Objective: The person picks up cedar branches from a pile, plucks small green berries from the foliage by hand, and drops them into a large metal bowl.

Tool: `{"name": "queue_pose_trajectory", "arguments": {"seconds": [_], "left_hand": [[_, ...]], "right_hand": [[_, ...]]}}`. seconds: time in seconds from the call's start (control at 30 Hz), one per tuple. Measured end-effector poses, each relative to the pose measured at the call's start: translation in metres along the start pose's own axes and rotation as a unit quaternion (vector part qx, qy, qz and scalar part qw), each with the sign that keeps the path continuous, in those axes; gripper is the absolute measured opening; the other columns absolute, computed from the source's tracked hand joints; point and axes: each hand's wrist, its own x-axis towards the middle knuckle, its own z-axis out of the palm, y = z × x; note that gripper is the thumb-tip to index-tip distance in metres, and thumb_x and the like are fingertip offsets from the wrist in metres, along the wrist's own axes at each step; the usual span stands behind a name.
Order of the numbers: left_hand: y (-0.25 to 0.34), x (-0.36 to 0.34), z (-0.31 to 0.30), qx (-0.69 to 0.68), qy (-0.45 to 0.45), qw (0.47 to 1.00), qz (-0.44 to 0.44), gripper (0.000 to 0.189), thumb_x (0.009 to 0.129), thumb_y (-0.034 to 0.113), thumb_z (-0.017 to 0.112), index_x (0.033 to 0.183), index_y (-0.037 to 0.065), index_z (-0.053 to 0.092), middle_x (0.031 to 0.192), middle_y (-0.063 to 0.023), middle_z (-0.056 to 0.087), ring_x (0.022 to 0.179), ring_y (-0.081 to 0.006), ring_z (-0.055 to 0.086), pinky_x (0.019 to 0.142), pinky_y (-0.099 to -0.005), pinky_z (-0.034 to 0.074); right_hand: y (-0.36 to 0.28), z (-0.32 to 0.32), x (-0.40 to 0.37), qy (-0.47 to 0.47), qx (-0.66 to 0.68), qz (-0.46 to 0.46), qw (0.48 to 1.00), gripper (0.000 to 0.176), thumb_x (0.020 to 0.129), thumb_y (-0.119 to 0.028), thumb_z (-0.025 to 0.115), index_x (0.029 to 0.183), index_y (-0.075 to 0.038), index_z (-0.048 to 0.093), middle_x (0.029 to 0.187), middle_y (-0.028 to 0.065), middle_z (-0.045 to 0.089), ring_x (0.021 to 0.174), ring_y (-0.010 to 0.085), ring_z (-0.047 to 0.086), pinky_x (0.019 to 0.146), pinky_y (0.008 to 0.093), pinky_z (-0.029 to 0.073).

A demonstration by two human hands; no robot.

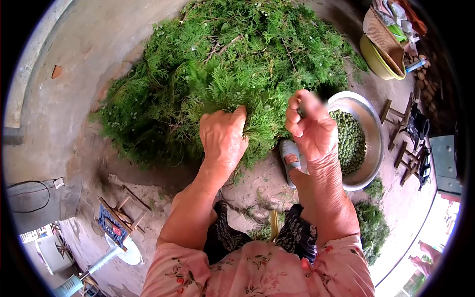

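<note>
My left hand (225, 134) is closed round a leafy green conifer branch (237, 94) at the near side of a large heap of cut conifer branches (277, 39). My right hand (314, 123) is raised to the right of that branch, palm up with its fingers curled in. Its fingertips are partly blurred, and what lies in them is too small to name. Beside it stands a wide metal basin (374, 148), with many small round green cones (349, 143) inside.
A yellow basin (373, 59) with a woven basket (383, 37) stands at the far right. Small wooden stools (408, 161) are at the right, and a folding stool (118, 220) is at the lower left. More green sprigs (371, 227) lie below the metal basin.
</note>
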Motion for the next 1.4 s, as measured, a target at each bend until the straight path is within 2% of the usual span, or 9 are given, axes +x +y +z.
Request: {"name": "queue_pose_trajectory", "arguments": {"seconds": [0.17, 0.33, 0.47, 0.93, 1.03, 1.1, 1.27, 1.33, 1.4], "left_hand": [[0.004, 0.0, 0.0, 0.044, -0.006, 0.999, 0.01, 0.041, 0.052, 0.001, 0.065, 0.093, 0.004, 0.059, 0.069, -0.0054, 0.06, 0.065, -0.023, 0.053, 0.063, -0.035, 0.037], [0.004, 0.0, 0.003, 0.031, 0.001, 0.999, 0.014, 0.041, 0.053, 0.001, 0.065, 0.093, 0.004, 0.059, 0.07, -0.0049, 0.06, 0.065, -0.0229, 0.053, 0.064, -0.0348, 0.036], [0.007, 0.001, 0.005, 0.041, 0.016, 0.998, 0.034, 0.036, 0.055, 0.002, 0.065, 0.091, 0.007, 0.06, 0.061, -0.002, 0.056, 0.061, -0.0185, 0.051, 0.059, -0.0339, 0.034], [0.009, 0.001, 0.008, 0.049, 0.005, 0.998, 0.035, 0.032, 0.058, 0.004, 0.064, 0.089, 0.007, 0.061, 0.061, -0.002, 0.056, 0.06, -0.0184, 0.051, 0.06, -0.0341, 0.034], [0.009, 0.001, 0.007, 0.052, -0.006, 0.998, 0.036, 0.033, 0.058, 0.004, 0.065, 0.09, 0.007, 0.061, 0.06, -0.0022, 0.056, 0.06, -0.0187, 0.051, 0.059, -0.0342, 0.034], [0.009, 0.001, 0.004, 0.054, -0.01, 0.998, 0.035, 0.033, 0.058, 0.004, 0.065, 0.09, 0.007, 0.061, 0.059, -0.0021, 0.055, 0.06, -0.0189, 0.051, 0.059, -0.0342, 0.034], [0.012, -0.003, 0.005, 0.081, 0.02, 0.995, 0.056, 0.033, 0.058, 0.003, 0.063, 0.091, 0.008, 0.061, 0.056, -0.0017, 0.05, 0.058, -0.0175, 0.048, 0.056, -0.034, 0.032], [0.008, -0.004, 0.002, 0.092, 0.033, 0.994, 0.055, 0.034, 0.058, 0.003, 0.063, 0.092, 0.009, 0.061, 0.055, -0.0013, 0.049, 0.058, -0.0169, 0.047, 0.056, -0.0339, 0.032], [0.007, -0.004, 0.0, 0.086, 0.035, 0.993, 0.077, 0.035, 0.058, 0.004, 0.063, 0.093, 0.009, 0.062, 0.055, -0.0006, 0.047, 0.058, -0.0167, 0.046, 0.056, -0.0338, 0.032]], "right_hand": [[0.003, 0.013, -0.002, 0.084, -0.277, -0.013, 0.957, 0.011, 0.081, -0.01, 0.06, 0.09, -0.005, 0.057, 0.058, -0.0032, 0.049, 0.045, 0.0037, 0.04, 0.041, 0.0163, 0.028], [0.006, 0.013, -0.003, 0.105, -0.2, 0.035, 0.973, 0.013, 0.084, -0.007, 0.052, 0.094, 0.001, 0.055, 0.064, 0.0022, 0.054, 0.048, 0.0072, 0.047, 0.041, 0.0179, 0.033], [0.012, 0.007, -0.006, 0.101, -0.245, 0.077, 0.961, 0.021, 0.084, -0.016, 0.06, 0.097, 0.0, 0.06, 0.063, -0.0013, 0.054, 0.049, 0.0046, 0.047, 0.039, 0.0166, 0.033], [0.011, 0.007, -0.01, 0.072, -0.314, 0.083, 0.943, 0.014, 0.081, -0.007, 0.062, 0.094, -0.002, 0.062, 0.067, -0.0026, 0.057, 0.051, 0.0014, 0.047, 0.045, 0.0144, 0.038], [0.017, 0.006, -0.01, 0.07, -0.408, 0.008, 0.91, 0.014, 0.078, -0.005, 0.064, 0.091, -0.003, 0.062, 0.068, 0.0007, 0.058, 0.053, 0.0068, 0.051, 0.047, 0.0189, 0.041], [0.022, 0.004, -0.01, 0.063, -0.646, -0.254, 0.717, 0.016, 0.073, -0.003, 0.066, 0.087, -0.004, 0.061, 0.07, 0.0059, 0.058, 0.056, 0.015, 0.054, 0.051, 0.0251, 0.044], [0.022, -0.005, -0.002, 0.112, -0.705, -0.365, 0.598, 0.011, 0.071, -0.001, 0.064, 0.082, -0.003, 0.061, 0.07, 0.0074, 0.057, 0.058, 0.0184, 0.055, 0.052, 0.0283, 0.046], [0.004, -0.007, 0.001, 0.193, -0.572, -0.222, 0.766, 0.008, 0.076, -0.004, 0.061, 0.084, -0.002, 0.059, 0.071, 0.0047, 0.058, 0.057, 0.0154, 0.054, 0.048, 0.0257, 0.044], [-0.014, -0.014, 0.003, 0.164, -0.246, -0.069, 0.953, 0.011, 0.08, -0.008, 0.058, 0.09, -0.002, 0.057, 0.077, 0.0061, 0.059, 0.056, 0.0127, 0.052, 0.044, 0.0227, 0.04]]}}
